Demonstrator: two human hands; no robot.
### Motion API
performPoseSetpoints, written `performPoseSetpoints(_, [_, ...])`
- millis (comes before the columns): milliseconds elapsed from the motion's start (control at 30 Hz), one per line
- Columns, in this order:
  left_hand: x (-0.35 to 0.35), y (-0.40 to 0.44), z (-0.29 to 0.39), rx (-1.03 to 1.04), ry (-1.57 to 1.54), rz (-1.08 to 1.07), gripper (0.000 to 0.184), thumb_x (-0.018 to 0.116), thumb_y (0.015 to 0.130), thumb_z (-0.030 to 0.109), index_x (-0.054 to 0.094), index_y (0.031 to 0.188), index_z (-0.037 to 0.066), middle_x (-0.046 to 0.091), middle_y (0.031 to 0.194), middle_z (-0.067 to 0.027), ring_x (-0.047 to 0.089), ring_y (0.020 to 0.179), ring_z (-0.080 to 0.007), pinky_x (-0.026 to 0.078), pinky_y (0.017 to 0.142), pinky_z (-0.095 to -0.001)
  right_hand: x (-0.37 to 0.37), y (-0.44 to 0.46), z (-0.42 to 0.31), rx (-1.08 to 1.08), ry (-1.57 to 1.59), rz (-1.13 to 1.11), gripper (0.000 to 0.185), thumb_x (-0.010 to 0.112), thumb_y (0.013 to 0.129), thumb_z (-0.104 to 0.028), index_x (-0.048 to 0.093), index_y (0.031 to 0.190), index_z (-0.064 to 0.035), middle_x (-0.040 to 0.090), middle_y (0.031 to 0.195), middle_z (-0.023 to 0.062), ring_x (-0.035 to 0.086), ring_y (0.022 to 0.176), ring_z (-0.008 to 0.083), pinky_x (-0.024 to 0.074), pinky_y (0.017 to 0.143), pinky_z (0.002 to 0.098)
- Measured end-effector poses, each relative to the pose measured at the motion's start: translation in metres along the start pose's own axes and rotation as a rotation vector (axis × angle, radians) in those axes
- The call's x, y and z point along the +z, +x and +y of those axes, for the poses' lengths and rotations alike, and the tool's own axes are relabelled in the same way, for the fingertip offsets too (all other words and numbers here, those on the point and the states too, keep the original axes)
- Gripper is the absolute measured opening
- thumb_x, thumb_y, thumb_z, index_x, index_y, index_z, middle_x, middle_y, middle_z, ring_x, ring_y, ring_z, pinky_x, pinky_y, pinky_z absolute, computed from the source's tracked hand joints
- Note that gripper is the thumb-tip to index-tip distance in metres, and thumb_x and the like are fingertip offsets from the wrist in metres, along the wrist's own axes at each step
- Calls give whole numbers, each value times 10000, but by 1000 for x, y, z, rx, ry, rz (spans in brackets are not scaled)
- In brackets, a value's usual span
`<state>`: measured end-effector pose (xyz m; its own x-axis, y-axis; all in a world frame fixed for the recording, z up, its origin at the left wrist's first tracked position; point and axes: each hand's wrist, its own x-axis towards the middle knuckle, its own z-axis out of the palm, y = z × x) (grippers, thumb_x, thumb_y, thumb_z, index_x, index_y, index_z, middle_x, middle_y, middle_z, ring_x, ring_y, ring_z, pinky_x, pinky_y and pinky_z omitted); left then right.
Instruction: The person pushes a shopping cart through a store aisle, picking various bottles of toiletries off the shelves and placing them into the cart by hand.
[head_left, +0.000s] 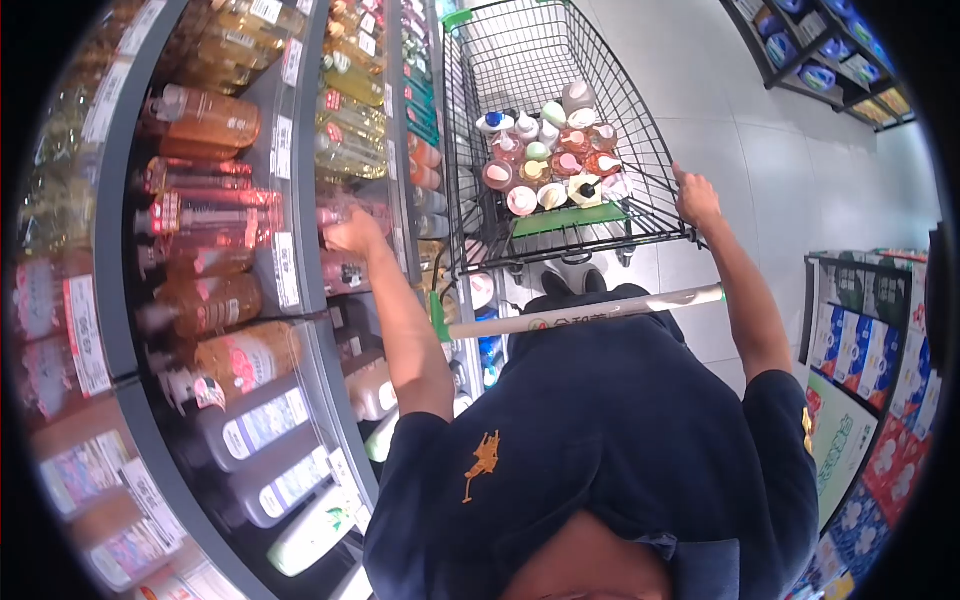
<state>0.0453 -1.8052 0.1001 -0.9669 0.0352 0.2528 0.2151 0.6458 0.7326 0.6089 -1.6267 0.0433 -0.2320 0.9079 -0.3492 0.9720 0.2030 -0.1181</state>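
My left hand [355,232] reaches into the shelf on the left, its fingers curled against a pink bottle [374,212]; blur hides part of the grip. On the right, my right hand [697,197] is closed on the side rim of the black wire shopping cart [640,110]. Inside the cart stand several pump bottles [572,163], pink, orange, white and green, grouped at the near end. The cart's pale push handle [590,310] crosses in front of my body, with neither hand on it.
Tall shelves [118,250] of bottles with price tags [286,270] run close along the left. Grey tiled floor [715,100] lies right of the cart. Another rack [800,60] stands at the far right, and packaged goods [850,350] fill a shelf at the near right.
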Motion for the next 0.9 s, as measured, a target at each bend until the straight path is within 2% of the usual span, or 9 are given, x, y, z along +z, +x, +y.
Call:
performPoseSetpoints(100, [8,3,-9,31,-33,8,771,898,730,158,520,1362,-69,516,1396,-325,443,1331,-491,351,1149,-552,5,0,0,17,-1,8,611,545,931,-60,456,1523,-179,685,1158,197,654,1128,400,538,981,506])
performPoseSetpoints(267, [-4,-16,-12,294,-9,-147,773,910,730,157,524,1370,-41,564,1362,-236,484,1319,-431,368,1125,-527,-4,-7,-8,44,7,-16,644,551,924,-46,444,1544,-187,681,1167,196,650,1138,396,534,988,497])
performPoseSetpoints(333, [-13,-24,-10,635,-87,-254,732,900,730,114,545,1357,-16,590,1322,-200,508,1294,-417,379,1107,-506,-1,-4,-4,24,3,-38,671,557,914,-33,432,1557,-181,682,1179,191,648,1147,392,531,994,490])
performPoseSetpoints(500, [-46,-50,25,1022,-220,-261,630,891,707,27,623,1276,21,630,1284,-175,582,1200,-394,460,1029,-496,-22,-19,-34,71,-91,-61,724,590,884,-30,426,1572,-182,661,1307,163,592,1277,347,488,1070,474])
performPoseSetpoints(600, [-84,-67,70,986,-396,-512,624,923,687,32,646,1247,15,668,1260,-161,637,1163,-345,506,1008,-445,-19,-38,-82,-320,269,291,705,736,813,-45,538,1487,-105,563,1486,188,544,1349,377,438,1157,457])
performPoseSetpoints(633, [-93,-74,81,952,-392,-498,624,923,687,32,646,1247,15,668,1260,-161,637,1163,-345,506,1008,-445,-56,-60,-122,-478,480,260,732,801,823,-112,517,1498,-83,555,1485,205,513,1383,389,413,1186,458])
performPoseSetpoints(767, [-126,-113,124,495,-752,-1134,686,972,681,88,642,1278,25,703,1205,-92,679,1093,-193,549,969,-357,-149,-121,-220,-848,702,95,1013,923,749,-250,373,1584,-92,396,1607,198,377,1498,369,343,1232,457])
performPoseSetpoints(867, [-115,-145,122,508,-958,-1213,743,988,693,187,614,1314,24,695,1200,-96,677,1086,-184,547,953,-351,-172,-129,-235,-807,880,-119,991,938,691,-154,440,1547,-119,531,1530,146,525,1404,333,424,1166,457])
performPoseSetpoints(900, [-110,-154,113,367,-906,-1303,761,984,703,296,616,1305,12,655,1290,-123,643,1167,-229,520,994,-374,-168,-119,-231,-843,893,-88,920,929,681,-110,504,1497,-129,624,1429,127,625,1293,310,493,1091,433])
